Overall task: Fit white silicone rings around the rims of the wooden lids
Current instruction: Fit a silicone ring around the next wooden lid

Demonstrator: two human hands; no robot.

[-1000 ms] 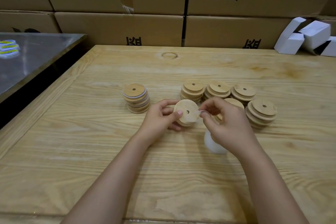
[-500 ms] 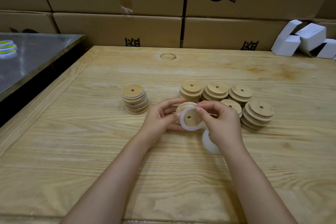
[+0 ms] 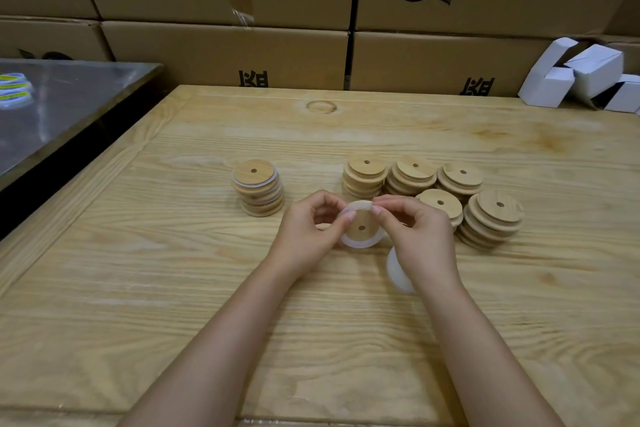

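Head view: lid (image 3: 363, 224) lay mid-bench between hands, facing camera; left hand (image 3: 308, 229), right hand (image 3: 420, 236) pinched ring (image 3: 360, 243) at top rim.

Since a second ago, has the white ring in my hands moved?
Yes. The white ring has spread left over the held lid, toward the ringed stack.

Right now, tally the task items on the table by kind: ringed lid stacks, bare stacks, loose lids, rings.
Ringed stack: 1
Bare stacks: 5
Held lid: 1
Ring at its rim: 1
Ring pile: 1, partly hidden, rings uncountable
Total: 9
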